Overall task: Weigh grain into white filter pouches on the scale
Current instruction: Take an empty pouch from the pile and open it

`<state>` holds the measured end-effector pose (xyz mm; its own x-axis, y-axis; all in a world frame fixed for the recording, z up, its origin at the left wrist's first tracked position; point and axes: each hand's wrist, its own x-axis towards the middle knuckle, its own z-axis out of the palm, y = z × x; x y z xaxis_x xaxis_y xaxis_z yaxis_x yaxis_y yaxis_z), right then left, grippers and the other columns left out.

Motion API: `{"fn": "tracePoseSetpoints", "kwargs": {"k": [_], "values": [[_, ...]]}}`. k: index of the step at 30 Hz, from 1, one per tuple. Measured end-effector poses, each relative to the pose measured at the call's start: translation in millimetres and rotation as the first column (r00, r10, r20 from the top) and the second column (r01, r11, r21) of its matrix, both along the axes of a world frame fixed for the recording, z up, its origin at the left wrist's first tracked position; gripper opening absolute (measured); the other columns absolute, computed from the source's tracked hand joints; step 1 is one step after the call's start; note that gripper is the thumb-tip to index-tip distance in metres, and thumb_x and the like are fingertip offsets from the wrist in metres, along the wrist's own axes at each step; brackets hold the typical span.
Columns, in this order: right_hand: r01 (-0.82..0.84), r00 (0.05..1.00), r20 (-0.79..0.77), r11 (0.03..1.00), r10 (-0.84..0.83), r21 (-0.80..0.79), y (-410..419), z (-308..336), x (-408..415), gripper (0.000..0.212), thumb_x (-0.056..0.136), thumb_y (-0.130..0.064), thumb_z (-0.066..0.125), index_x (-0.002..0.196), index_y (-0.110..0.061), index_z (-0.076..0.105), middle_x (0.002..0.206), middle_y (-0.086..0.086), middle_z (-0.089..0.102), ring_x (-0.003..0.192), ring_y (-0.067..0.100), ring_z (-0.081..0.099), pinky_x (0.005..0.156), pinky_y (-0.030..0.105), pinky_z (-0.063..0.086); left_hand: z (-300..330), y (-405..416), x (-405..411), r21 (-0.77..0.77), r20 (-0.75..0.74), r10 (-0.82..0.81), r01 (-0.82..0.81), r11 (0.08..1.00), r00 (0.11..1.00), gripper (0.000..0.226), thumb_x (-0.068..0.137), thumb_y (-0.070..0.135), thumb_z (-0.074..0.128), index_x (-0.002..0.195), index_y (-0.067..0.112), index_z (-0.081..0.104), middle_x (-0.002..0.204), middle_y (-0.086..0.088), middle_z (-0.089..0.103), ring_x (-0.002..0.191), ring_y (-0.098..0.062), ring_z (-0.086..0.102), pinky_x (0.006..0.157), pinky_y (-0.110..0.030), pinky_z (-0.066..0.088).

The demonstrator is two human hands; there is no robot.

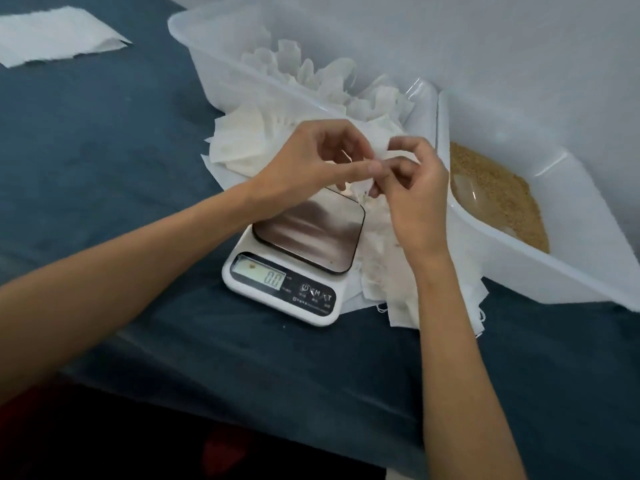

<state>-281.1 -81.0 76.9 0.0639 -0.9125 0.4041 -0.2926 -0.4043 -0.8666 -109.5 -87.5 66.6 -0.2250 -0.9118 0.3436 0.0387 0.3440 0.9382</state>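
1. Both sets of fingers (372,166) pinch one white filter pouch (381,152), held above the scale (294,268); left hand (311,157) and right hand (415,199) meet there.
2. The thin, crumpled pouch hangs downward; its long axis cannot be told.
3. The scale's shiny steel plate is bare, its display reading zero.
4. Tan grain (498,195) fills the translucent tub (571,271) at the worktop's right edge; a second tub (214,46) behind holds more pouches.

Apparently "0.0" on scale (292,261) display
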Motion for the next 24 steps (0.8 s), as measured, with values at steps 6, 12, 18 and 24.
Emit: {"fn": "tracePoseSetpoints", "kwargs": {"k": [6,12,18,24], "values": [[-0.137,0.979,0.158,0.99,0.131,0.03,3,0,2,0.018,0.095,-0.007,0.068,0.09,-0.006,0.05,0.064,0.001,0.061,0.057,0.016,0.055,0.061,0.025,0.05,-6,-7,2,-0.002,-0.076,-0.085,0.085,0.996,0.994,0.019,0.091,0.008,0.078,0.1,-0.007,0.07,0.091,-0.035,0.067,0.078,-0.028,0.061,0.072,-0.033,0.053],[-0.053,0.996,0.074,0.998,0.055,-0.024,1,3,-4,0.002,0.094,-0.002,0.066,0.095,-0.004,0.066,0.077,0.002,0.068,0.062,0.014,0.06,0.066,0.022,0.051,-5,-11,6,0.046,-0.18,-0.001,0.009,0.999,0.984,0.015,0.092,-0.009,0.071,0.105,-0.003,0.068,0.079,-0.01,0.065,0.066,-0.015,0.065,0.068,-0.025,0.056],[0.056,0.995,-0.082,0.997,-0.061,-0.054,-1,-1,-5,0.013,0.097,-0.029,0.066,0.091,-0.023,0.076,0.083,-0.007,0.072,0.07,0.009,0.064,0.07,0.02,0.049,-5,-10,5,0.033,-0.159,-0.005,0.011,0.999,0.987,0.015,0.092,-0.011,0.07,0.106,-0.004,0.066,0.082,-0.013,0.063,0.07,-0.022,0.061,0.07,-0.03,0.056],[0.16,0.984,-0.074,0.985,-0.164,-0.061,-3,-5,-1,0.006,0.088,-0.026,0.078,0.09,-0.022,0.073,0.094,-0.007,0.067,0.076,0.006,0.063,0.073,0.017,0.048,-10,-8,1,0.002,-0.025,-0.046,0.046,0.999,0.999,0.02,0.09,-0.013,0.07,0.106,-0.001,0.065,0.093,-0.013,0.073,0.086,-0.018,0.068,0.075,-0.035,0.058]]}}
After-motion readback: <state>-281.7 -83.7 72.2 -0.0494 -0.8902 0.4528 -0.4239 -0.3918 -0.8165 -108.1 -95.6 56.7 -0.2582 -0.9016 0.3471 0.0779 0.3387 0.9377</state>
